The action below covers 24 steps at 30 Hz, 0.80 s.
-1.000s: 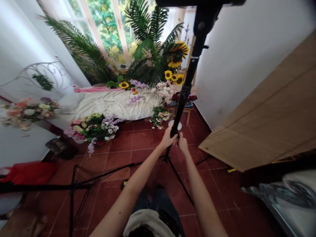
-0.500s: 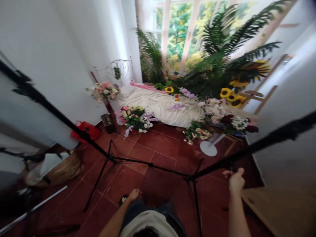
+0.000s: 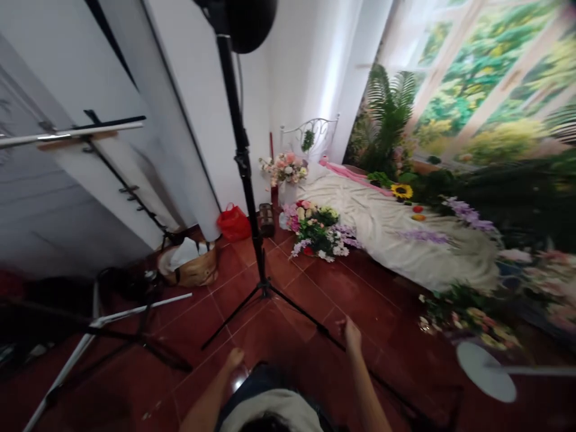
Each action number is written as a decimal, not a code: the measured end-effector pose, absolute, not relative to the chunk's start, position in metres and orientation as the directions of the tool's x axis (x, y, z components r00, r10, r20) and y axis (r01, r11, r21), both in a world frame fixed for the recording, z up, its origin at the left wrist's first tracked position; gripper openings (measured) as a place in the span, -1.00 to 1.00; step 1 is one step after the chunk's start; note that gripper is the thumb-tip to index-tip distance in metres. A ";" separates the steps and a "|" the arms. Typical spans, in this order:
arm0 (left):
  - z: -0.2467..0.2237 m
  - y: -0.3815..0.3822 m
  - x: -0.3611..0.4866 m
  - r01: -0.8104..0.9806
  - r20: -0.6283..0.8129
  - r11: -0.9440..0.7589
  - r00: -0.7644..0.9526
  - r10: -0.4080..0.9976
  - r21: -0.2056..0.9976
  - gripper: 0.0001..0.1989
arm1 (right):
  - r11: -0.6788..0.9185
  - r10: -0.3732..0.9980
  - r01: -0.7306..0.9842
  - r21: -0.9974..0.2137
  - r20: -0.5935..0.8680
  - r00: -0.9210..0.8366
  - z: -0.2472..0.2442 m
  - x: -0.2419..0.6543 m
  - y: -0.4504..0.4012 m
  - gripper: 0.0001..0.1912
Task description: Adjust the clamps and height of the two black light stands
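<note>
The view has turned left; the right hand [image 3: 353, 336] has let go, so it and the left hand [image 3: 235, 358] are both free, loosely curled. The stand [image 3: 248, 186] is at eleven o'clock, untouched.

Red bag [image 3: 234, 223] on tiled floor [image 3: 308, 289]; mixed bouquet [image 3: 320, 231] beside cream cloth [image 3: 382, 219]; sunflower [image 3: 402, 191] near cloth's far edge.
</note>
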State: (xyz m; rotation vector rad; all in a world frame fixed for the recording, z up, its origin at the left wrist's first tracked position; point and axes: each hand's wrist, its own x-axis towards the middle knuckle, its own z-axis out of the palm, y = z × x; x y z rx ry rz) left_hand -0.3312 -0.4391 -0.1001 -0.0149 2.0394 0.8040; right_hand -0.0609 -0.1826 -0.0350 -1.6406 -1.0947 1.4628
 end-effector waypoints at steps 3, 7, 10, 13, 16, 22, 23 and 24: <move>-0.109 -0.419 -0.351 -0.323 -0.754 0.735 -0.539 0.375 0.596 -0.70 | -0.348 0.878 0.174 -0.921 -0.386 -0.285 -0.031 -0.163 -0.199 -0.50; -0.107 -0.388 -0.378 -0.354 -0.715 0.649 -0.534 0.451 0.674 -0.75 | -0.238 0.782 0.180 -0.955 -0.298 -0.547 -0.020 -0.254 -0.197 -0.49; -0.092 -0.365 -0.401 -0.376 -0.653 0.546 -0.561 0.510 0.749 -0.73 | -0.130 0.733 0.207 -0.970 -0.235 -0.638 -0.012 -0.300 -0.174 -0.50; -0.072 -0.345 -0.422 -0.339 -0.534 0.418 -0.620 0.575 0.843 -0.70 | 0.046 0.687 0.257 -0.965 -0.156 -0.710 0.002 -0.339 -0.139 -0.51; -0.051 -0.328 -0.439 -0.269 -0.411 0.316 -0.691 0.595 0.910 -0.67 | 0.317 0.660 0.328 -0.890 -0.042 -0.750 0.023 -0.374 -0.105 -0.61; 0.001 -0.264 -0.474 -0.098 -0.094 0.022 -0.820 0.564 0.995 -0.81 | 0.754 0.499 0.405 -0.517 0.050 -0.865 0.068 -0.419 -0.063 -0.57; 0.011 -0.250 -0.480 -0.028 -0.011 -0.026 -0.856 0.518 0.999 -0.81 | 0.790 0.475 0.418 -0.449 0.017 -0.880 0.074 -0.423 -0.060 -0.54; 0.021 -0.236 -0.486 0.044 0.069 -0.065 -0.883 0.464 0.997 -0.78 | 0.817 0.464 0.431 -0.383 -0.007 -0.886 0.079 -0.426 -0.057 -0.52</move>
